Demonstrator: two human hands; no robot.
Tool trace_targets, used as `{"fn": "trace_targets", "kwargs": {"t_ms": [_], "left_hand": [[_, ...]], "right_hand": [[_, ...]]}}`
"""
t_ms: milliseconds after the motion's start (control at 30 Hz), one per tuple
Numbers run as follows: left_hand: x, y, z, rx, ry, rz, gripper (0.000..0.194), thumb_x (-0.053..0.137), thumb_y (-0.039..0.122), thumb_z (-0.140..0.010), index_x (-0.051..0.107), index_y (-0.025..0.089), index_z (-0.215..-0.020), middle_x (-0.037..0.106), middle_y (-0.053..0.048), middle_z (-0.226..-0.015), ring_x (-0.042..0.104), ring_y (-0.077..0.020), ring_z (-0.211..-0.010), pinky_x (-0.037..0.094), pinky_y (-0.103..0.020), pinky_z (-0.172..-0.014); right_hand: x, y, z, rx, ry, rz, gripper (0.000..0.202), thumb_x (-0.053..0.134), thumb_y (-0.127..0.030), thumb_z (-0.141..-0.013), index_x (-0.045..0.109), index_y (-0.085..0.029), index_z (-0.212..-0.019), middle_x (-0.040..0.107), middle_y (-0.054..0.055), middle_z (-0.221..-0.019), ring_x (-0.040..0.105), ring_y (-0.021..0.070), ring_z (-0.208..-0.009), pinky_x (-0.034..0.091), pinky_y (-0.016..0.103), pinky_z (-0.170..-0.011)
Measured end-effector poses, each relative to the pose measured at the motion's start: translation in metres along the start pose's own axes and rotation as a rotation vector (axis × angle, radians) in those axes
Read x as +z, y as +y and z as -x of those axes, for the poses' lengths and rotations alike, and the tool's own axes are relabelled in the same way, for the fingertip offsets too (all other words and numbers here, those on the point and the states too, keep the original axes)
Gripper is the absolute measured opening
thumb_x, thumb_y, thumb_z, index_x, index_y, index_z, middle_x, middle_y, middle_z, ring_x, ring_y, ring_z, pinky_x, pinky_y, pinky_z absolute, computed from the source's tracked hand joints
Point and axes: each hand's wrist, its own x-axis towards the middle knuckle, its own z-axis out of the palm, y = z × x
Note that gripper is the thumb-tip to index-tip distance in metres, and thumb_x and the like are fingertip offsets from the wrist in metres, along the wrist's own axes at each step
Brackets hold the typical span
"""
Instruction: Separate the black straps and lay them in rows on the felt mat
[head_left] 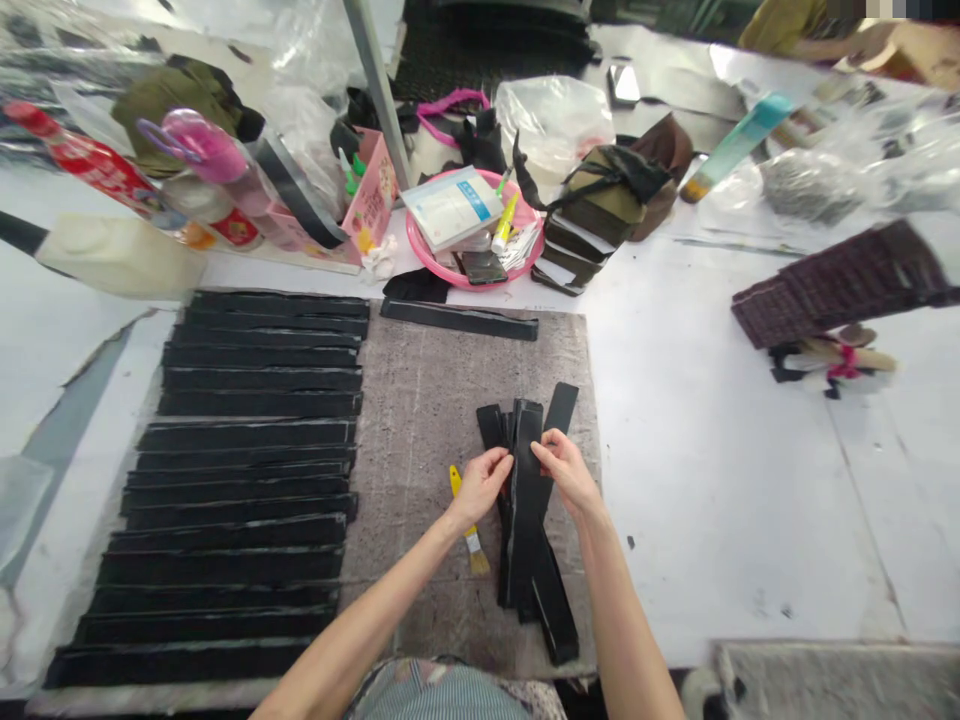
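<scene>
In front of me a loose pile of black strips lies on a grey mat, some strips crossing at angles. My left hand pinches the left edge of the top strip, thumb and fingers together. On the opposite edge, my right hand grips the same strip between thumb and forefinger. A brush with a yellow handle lies just left of the pile, beside my left hand. To the left, many black strips are laid in overlapping rows. One single strip rests along the mat's far edge.
Beyond the mat stands a pink basket with a white box and a yellow tube. Bottles and a pink box are at the back left. A dark maroon stack sits at the right on the white table.
</scene>
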Motion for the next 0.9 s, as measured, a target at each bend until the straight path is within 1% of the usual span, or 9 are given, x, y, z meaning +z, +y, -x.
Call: {"fn": "trace_targets", "kwargs": {"t_ms": [100,167,300,400,467,533,700,800,900], "left_hand": [[0.001,-0.004,0.003,0.007,0.041,-0.104,0.032,0.046,0.044,-0.087,0.055,0.015,-0.075,0.046,0.003,-0.060,0.044,-0.0098,-0.054,0.034,-0.020,-0.050],[0.004,-0.005,0.003,0.009,0.080,-0.158,0.031,0.045,0.040,-0.086,0.052,0.015,-0.070,0.042,0.004,-0.057,0.040,-0.0088,-0.052,0.031,-0.019,-0.049],[0.011,-0.003,0.001,0.001,0.078,-0.135,0.030,0.049,0.040,-0.083,0.050,0.015,-0.065,0.042,0.005,-0.057,0.039,-0.0074,-0.051,0.029,-0.019,-0.047],[0.016,-0.001,0.003,-0.089,-0.057,0.035,0.033,0.053,0.047,-0.081,0.050,0.016,-0.071,0.049,0.004,-0.057,0.047,-0.0082,-0.049,0.035,-0.019,-0.047],[0.018,0.000,0.006,-0.170,-0.200,0.152,0.036,0.059,0.051,-0.076,0.050,0.016,-0.077,0.056,0.003,-0.059,0.055,-0.0108,-0.050,0.043,-0.021,-0.049],[0.019,0.000,0.010,-0.219,-0.252,0.210,0.039,0.067,0.049,-0.071,0.049,0.016,-0.079,0.060,0.002,-0.061,0.059,-0.0121,-0.050,0.049,-0.024,-0.051],[0.020,-0.002,0.019,-0.199,-0.071,0.177,0.034,0.070,0.041,-0.070,0.049,0.015,-0.075,0.057,0.003,-0.055,0.056,-0.0093,-0.046,0.047,-0.019,-0.043],[0.019,-0.002,0.023,-0.223,-0.046,0.221,0.033,0.069,0.041,-0.071,0.050,0.015,-0.075,0.059,0.001,-0.058,0.058,-0.0098,-0.049,0.049,-0.019,-0.044],[0.018,-0.002,0.027,-0.237,-0.004,0.243,0.034,0.071,0.040,-0.069,0.050,0.014,-0.074,0.059,0.002,-0.058,0.058,-0.0098,-0.050,0.051,-0.021,-0.046]], "right_hand": [[0.000,0.005,0.005,-0.082,0.053,0.058,0.035,0.072,-0.044,-0.072,0.046,-0.021,-0.071,0.045,-0.007,-0.055,0.043,0.0092,-0.050,0.033,0.020,-0.047],[0.000,0.008,0.010,-0.116,0.073,0.025,0.033,0.073,-0.042,-0.073,0.047,-0.021,-0.071,0.046,-0.007,-0.060,0.044,0.0091,-0.053,0.035,0.020,-0.048],[-0.003,0.017,0.022,-0.028,0.117,-0.184,0.036,0.077,-0.041,-0.068,0.047,-0.021,-0.074,0.049,-0.006,-0.063,0.045,0.0085,-0.053,0.037,0.019,-0.049],[-0.009,0.027,0.026,0.046,0.168,-0.289,0.041,0.080,-0.044,-0.062,0.049,-0.021,-0.077,0.051,-0.006,-0.062,0.045,0.0090,-0.050,0.037,0.020,-0.047],[-0.010,0.033,0.027,0.035,0.222,-0.281,0.042,0.080,-0.045,-0.061,0.050,-0.020,-0.078,0.053,-0.006,-0.063,0.046,0.0096,-0.051,0.038,0.021,-0.048],[-0.008,0.038,0.027,-0.006,0.281,-0.253,0.041,0.079,-0.045,-0.061,0.051,-0.020,-0.077,0.053,-0.006,-0.063,0.048,0.0100,-0.054,0.038,0.021,-0.050],[-0.001,0.047,0.040,-0.101,0.383,-0.111,0.035,0.074,-0.043,-0.067,0.056,-0.019,-0.085,0.059,-0.003,-0.073,0.055,0.0132,-0.065,0.043,0.024,-0.061],[-0.006,0.055,0.061,-0.115,0.320,0.057,0.035,0.070,-0.044,-0.071,0.058,-0.017,-0.090,0.064,0.003,-0.081,0.059,0.0169,-0.074,0.046,0.029,-0.070],[-0.012,0.066,0.084,-0.069,0.302,0.229,0.034,0.066,-0.047,-0.074,0.059,-0.016,-0.088,0.064,0.004,-0.079,0.059,0.0186,-0.070,0.046,0.031,-0.067]]}}
